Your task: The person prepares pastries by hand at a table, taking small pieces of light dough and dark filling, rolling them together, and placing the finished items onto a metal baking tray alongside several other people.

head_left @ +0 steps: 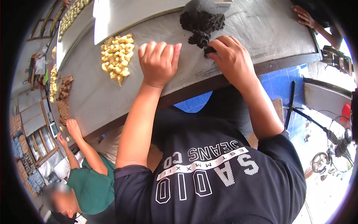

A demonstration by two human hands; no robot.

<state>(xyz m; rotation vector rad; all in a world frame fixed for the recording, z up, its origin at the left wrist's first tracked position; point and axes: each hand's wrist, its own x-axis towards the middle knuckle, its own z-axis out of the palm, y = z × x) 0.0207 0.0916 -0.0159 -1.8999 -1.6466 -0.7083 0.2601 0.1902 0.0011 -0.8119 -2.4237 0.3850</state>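
A mound of black, crumbly dough-like paste point(202, 23) lies on the metal table point(164, 28) at the far middle. My right hand point(233, 59) is at its near edge, with thumb and fingers pinched on a small lump of the black paste point(209, 50). To the left, my left hand point(158, 61) is held above the table with its fingers curled in and the thumb pointing up. Whatever it may hold is hidden in the palm. Left of that hand sits a pile of small, pale yellow dough pieces point(117, 56).
Metal trays point(123, 18) stand at the far left, one with rows of greenish pieces point(71, 16). A co-worker in green point(93, 179) reaches toward a brown crumbly mass point(64, 99) at the left. Another person's hand point(304, 16) rests at the table's far right.
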